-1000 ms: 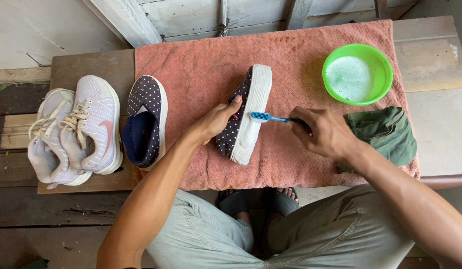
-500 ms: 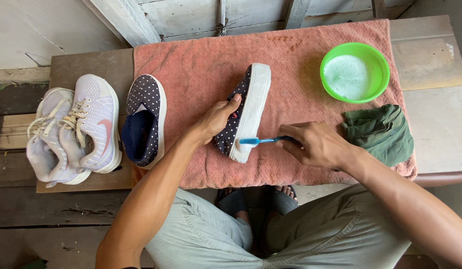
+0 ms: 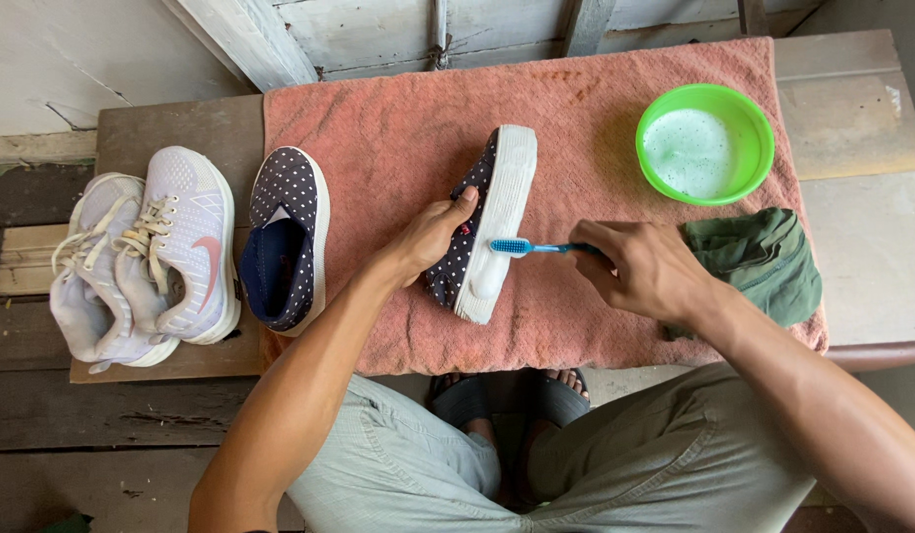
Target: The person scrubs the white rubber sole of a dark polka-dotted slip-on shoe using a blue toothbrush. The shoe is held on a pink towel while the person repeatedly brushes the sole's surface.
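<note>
A navy polka-dot slip-on shoe [image 3: 501, 197] lies tipped on its side on a salmon towel [image 3: 398, 128], its white sole facing right. My left hand [image 3: 430, 235] grips the shoe's upper from the left. My right hand [image 3: 643, 268] holds a blue toothbrush [image 3: 533, 247], whose bristle head rests on the white sole near its lower end, where foam shows. The matching polka-dot shoe [image 3: 284, 240] sits upright on the towel's left edge.
A green bowl [image 3: 754, 118] of soapy water stands at the towel's back right. A dark green cloth [image 3: 763, 259] lies bunched just beyond my right hand. A pair of pale sneakers [image 3: 147, 255] sits at the bench's left end. My knees are below the bench edge.
The toothbrush moved down along the sole half a second ago, then back up slightly to its present spot. My left hand has kept its grip on the shoe.
</note>
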